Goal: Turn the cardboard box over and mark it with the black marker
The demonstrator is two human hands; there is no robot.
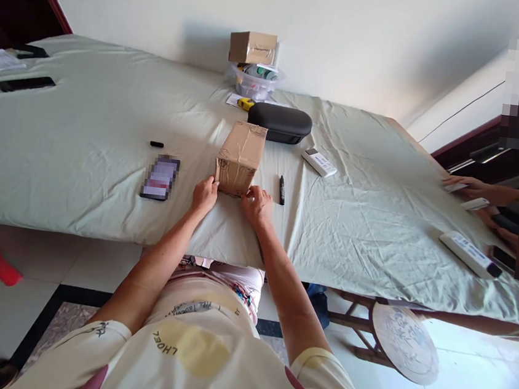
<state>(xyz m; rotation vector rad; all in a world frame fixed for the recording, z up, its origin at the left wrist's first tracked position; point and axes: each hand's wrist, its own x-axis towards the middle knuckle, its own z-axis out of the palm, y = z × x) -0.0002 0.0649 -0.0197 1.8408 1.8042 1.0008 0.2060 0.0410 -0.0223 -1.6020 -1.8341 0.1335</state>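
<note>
A taped cardboard box [240, 152] with dark scribbles sits on the cloth-covered table [91, 158] in front of me. My left hand [205, 195] is closed at its near left corner, fingers against the cardboard. At the near right bottom corner, my right hand [257, 205] has its fingers pinched together on the box's edge. A black marker [282, 190] lies just right of the box, and its black cap [156, 144] lies to the left, above a phone [161, 177].
Behind the box are a black case [280, 122], a yellow tool [245, 103] and a plastic tub [256, 84] with another carton [252, 48] on top. White devices [320, 162] lie rightward. Other people's hands [486, 193] show at both sides. A stool [405, 343] stands lower right.
</note>
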